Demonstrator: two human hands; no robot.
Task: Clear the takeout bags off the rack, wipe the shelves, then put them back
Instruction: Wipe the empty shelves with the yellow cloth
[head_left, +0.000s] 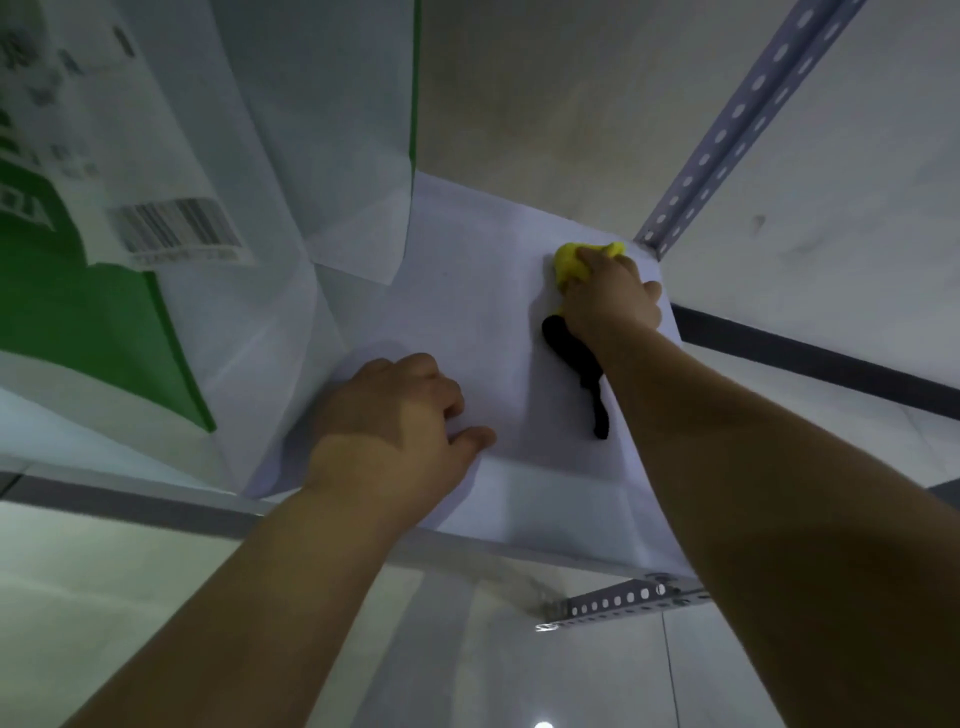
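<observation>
Closest in, the person's left hand (395, 410) sits knuckles-up on the front part of the white shelf (467, 312), fingers curled under and nothing visible in them, so it looks like a brace. Further in, the right hand (613, 296) is bunched around a yellow cloth (569, 260), pressing it into the far right corner right by the perforated upright (727, 135). There's a black thing (576, 364) under that wrist; hard to say if it's a strap or part of the cloth. Looks like the wiping step, tbh. To do it well they'd probably want to flatten the cloth out a bit instead of balling it, dig into the corner where the post meets the shelf, then pull strokes toward the front edge so grime doesn't get shoved back in. The braced hand helps since a rack like this could wobble. On the left, a green-and-white bag (104, 312) with a barcode label stands on the same shelf, touching or just beside the left hand, with a plain white bag (337, 130) behind it. Their tops are out of frame, so no telling what's inside. Those probably have to come off before that side gets a proper wipe.
</observation>
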